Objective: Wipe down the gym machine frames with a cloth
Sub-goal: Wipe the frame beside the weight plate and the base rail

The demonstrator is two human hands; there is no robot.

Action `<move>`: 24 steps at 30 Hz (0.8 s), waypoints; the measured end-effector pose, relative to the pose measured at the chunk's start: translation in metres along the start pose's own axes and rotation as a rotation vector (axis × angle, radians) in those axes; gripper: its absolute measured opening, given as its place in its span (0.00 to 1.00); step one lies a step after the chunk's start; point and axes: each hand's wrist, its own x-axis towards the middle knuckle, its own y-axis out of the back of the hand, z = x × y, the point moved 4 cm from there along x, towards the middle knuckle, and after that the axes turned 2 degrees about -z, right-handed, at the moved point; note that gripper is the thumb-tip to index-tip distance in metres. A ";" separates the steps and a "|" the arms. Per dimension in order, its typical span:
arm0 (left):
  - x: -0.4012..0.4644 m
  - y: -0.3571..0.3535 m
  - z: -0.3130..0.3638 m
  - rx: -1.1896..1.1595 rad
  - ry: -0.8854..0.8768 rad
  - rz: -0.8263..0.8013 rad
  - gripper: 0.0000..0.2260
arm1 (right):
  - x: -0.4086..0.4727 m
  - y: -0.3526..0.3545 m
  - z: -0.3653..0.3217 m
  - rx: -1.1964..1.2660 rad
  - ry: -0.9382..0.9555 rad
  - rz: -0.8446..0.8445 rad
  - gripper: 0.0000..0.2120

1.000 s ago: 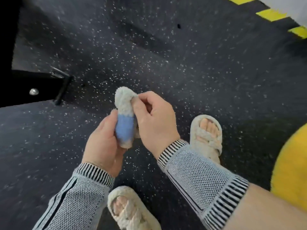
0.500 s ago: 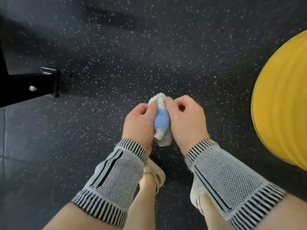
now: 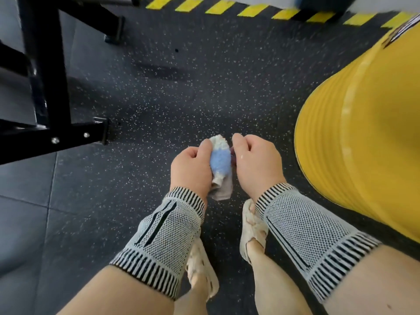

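Holding cloth [image 3: 219, 159] bunched between both hands, over floor [image 3: 172, 110], in front of feet. Left hand [image 3: 192, 168] wrapped round its left side, thumb pressed near fluffy white top. Right hand [image 3: 255, 162] curled at its right edge; fingers hidden behind cloth, so could not tell whether pinching or merely touching. Blue middle of cloth showing, grey tail hanging loose below left hand.

Not yet touching frame [image 3: 45, 71]: black bars standing well apart, up and to the left, bolted foot lying flat on floor. Yellow bag [image 3: 359, 123] close on the right. Striped tape [image 3: 250, 10] along far edge.

Risks, judged:
- Loose tail likely to snag on bolts or bracket corners when wiping foot bar.
- Wadded cloth giving small contact face; likely streaks, missed sides of bars.
- Grip shared between hands; cloth could drop during handover to one hand.
- Open slippers [image 3: 252, 226] near low foot bar; stubbed toe possible when stepping in.
- Reaching left past upright, elbow likely to knock crossbar.
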 end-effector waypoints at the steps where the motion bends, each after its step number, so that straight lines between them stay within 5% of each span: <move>1: -0.010 0.003 0.004 -0.004 -0.012 0.018 0.14 | -0.009 0.009 -0.003 -0.051 0.012 0.027 0.19; 7: -0.093 0.010 0.024 -0.170 -0.031 -0.161 0.14 | -0.075 0.035 -0.024 -0.134 0.080 0.113 0.04; 12: -0.161 0.044 0.002 -0.343 0.040 -0.514 0.27 | -0.140 0.032 -0.038 -0.105 0.134 0.157 0.11; 17: -0.226 0.094 -0.001 0.083 -0.253 -0.371 0.15 | -0.223 0.013 -0.056 -0.170 0.307 0.167 0.19; 24: -0.304 0.142 0.007 0.155 -0.379 -0.168 0.23 | -0.323 0.026 -0.083 -0.095 0.376 0.217 0.22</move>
